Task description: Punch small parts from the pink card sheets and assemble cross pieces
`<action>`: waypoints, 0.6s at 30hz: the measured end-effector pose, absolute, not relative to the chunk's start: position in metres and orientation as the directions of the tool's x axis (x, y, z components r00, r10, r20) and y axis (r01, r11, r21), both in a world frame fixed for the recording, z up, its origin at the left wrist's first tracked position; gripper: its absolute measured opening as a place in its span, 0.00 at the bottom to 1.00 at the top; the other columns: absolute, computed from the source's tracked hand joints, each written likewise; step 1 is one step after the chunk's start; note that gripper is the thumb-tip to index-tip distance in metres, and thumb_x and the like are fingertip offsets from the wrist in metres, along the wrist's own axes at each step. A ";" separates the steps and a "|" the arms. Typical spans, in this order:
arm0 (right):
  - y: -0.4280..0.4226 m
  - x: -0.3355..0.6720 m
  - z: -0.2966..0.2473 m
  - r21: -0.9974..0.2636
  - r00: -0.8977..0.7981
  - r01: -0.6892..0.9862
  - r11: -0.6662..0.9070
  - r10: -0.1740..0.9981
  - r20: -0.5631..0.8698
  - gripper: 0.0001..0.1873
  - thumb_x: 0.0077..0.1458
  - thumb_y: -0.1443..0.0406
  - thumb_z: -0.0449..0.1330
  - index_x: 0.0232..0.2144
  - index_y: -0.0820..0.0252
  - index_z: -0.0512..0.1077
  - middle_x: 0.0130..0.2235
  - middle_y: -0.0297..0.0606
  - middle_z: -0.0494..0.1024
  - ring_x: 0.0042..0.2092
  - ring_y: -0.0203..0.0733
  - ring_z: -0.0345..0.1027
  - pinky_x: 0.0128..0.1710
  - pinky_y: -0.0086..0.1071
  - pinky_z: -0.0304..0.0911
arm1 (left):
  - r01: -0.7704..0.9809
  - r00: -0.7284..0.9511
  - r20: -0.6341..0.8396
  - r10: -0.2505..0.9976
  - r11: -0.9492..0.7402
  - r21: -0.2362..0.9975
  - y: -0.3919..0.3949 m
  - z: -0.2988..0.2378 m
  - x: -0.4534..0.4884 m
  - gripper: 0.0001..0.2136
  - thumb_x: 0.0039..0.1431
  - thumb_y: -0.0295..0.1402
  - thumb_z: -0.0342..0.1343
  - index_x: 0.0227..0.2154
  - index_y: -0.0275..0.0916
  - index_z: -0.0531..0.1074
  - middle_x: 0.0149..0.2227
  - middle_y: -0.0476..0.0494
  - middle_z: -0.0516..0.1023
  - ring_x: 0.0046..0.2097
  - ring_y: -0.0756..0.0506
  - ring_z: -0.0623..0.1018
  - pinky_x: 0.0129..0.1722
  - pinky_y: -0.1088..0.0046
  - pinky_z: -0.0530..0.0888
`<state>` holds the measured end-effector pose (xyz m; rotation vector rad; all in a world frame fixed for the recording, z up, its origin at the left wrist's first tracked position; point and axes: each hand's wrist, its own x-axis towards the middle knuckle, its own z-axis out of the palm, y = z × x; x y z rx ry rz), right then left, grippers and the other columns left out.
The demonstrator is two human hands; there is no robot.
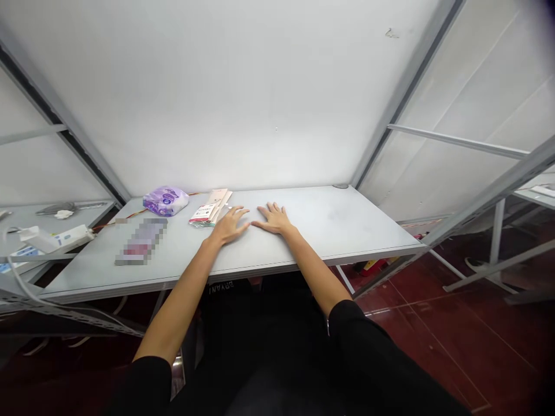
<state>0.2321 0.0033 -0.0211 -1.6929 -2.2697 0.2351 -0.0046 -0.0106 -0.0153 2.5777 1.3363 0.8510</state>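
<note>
Both hands rest on the light grey tabletop (342,222) near its middle, with a small gap between them. My left hand (229,225) has its fingers apart and holds nothing. Just left of it lie flat pink and white packets (211,208) with red print, in what looks like clear wrapping. Fingers spread, my right hand (274,219) lies palm down and also holds nothing. Farther left at the back sits a purple and white soft plastic pack (165,200). In front of that pack, a blurred-out flat rectangular object (142,241) lies on the table.
A white panel (260,104) rises behind the table, with grey metal posts (407,98) at the sides. To the left, a power strip (73,238) and cables lie on another surface. A small dark grey item (340,186) is at the back right corner.
</note>
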 end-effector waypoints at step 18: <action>0.002 0.233 -0.019 -0.289 -0.290 0.907 0.307 0.952 0.101 0.50 0.57 0.30 0.48 0.72 0.47 0.56 0.75 0.48 0.48 0.75 0.68 0.36 0.71 0.63 0.30 | 0.756 0.480 0.300 0.824 -0.562 0.335 -0.011 -0.019 0.002 0.27 0.65 0.54 0.51 0.60 0.47 0.73 0.70 0.40 0.64 0.71 0.33 0.62 0.70 0.49 0.55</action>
